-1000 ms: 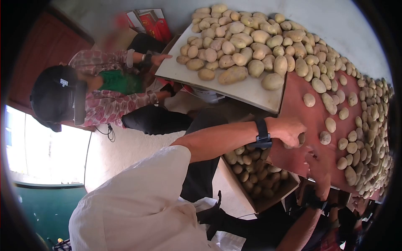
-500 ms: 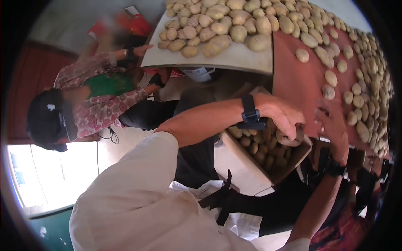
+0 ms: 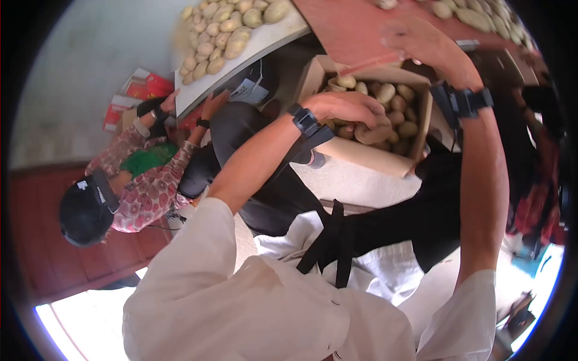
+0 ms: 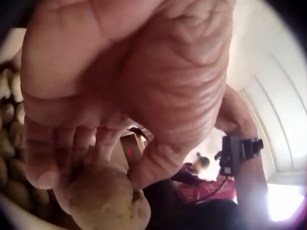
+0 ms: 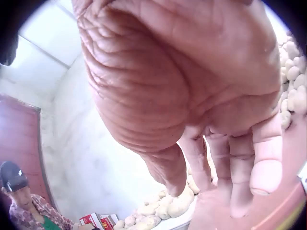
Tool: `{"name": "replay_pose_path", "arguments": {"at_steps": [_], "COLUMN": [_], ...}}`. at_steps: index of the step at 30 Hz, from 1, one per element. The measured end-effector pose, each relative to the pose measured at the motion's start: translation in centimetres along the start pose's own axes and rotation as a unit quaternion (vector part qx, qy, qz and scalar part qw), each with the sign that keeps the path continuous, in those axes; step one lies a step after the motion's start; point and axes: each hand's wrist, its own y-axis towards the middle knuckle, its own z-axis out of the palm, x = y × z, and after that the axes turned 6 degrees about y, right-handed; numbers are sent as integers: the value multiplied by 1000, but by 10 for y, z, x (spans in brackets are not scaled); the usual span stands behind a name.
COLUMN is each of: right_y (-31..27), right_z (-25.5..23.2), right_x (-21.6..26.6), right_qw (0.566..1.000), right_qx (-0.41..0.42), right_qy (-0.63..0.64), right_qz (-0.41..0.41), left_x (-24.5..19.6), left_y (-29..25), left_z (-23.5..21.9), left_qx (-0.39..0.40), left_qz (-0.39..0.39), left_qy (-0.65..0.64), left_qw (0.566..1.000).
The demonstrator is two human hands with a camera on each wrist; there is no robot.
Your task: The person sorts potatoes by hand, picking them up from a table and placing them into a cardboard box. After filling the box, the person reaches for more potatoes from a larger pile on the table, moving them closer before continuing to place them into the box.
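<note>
Over the cardboard box [image 3: 376, 157], the left hand [image 3: 346, 108] holds a large potato [image 3: 373, 131]. In the left wrist view, that potato [image 4: 108, 199] sits between the thumb and fingertips of the left hand [image 4: 124, 81]. The right hand [image 3: 424, 45], slightly blurred, is over the red tabletop [image 3: 337, 30]. In the right wrist view, the right hand [image 5: 192, 86] has its fingers extended, with nothing held between them. Several potatoes [image 3: 397, 103] fill the box below the table's edge.
Potatoes [image 3: 223, 27] are piled on the white board [image 3: 265, 43], more [image 3: 475, 18] on the red tabletop. At the left, a person in a black cap [image 3: 87, 210] sits by the board. A dark bucket [image 3: 259, 84] stands under it.
The left hand has moved from the red tabletop to over the box, carrying the potato. The view has turned, so the box appears higher up. The right hand remains over the tabletop.
</note>
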Motion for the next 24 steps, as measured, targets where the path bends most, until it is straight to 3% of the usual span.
{"name": "replay_pose_path", "arguments": {"at_steps": [1, 2, 4, 5, 6, 7, 8, 9, 11, 12, 22, 24], "right_y": [-12, -24, -26, -28, -25, -27, -35, -34, -18, 2, 22, 22], "right_z": [2, -1, -15, -17, -13, -12, -13, -13, -11, -16, -11, -11], "right_x": [28, 32, 10, 5, -1, -5, -10, -20, -46, -22, -19, -15], "right_qw": [971, 969, 978, 977, 979, 916, 935, 937, 930, 856, 946, 956], "right_qx": [-48, -63, 40, 30, 68, 105, 35, 29, 89, 259, 151, 131], "right_qy": [148, 150, 44, 45, -175, -383, -340, -337, -354, -423, -206, -175], "right_qz": [181, 188, 199, 207, 79, -53, -95, -86, 40, 145, 198, 194], "left_x": [9, 6, 22, 28, 35, 42, 50, 55, 63, 65, 82, 87], "left_y": [4, -5, 5, 7, 8, 9, 11, 11, 19, 20, 38, 43], "left_z": [11, 27, 41, 47, 48, 48, 49, 51, 51, 53, 63, 59], "left_qx": [-2, -66, -87, -97, -87, -90, -94, -87, -113, -121, -156, -133], "left_qz": [-5, -25, -32, -44, -47, -63, -80, -87, -104, -121, -172, -159], "left_qy": [-52, -79, -210, -264, -258, -288, -318, -313, -395, -407, -416, -414], "left_qw": [999, 994, 973, 959, 961, 951, 940, 942, 906, 897, 879, 886]}}
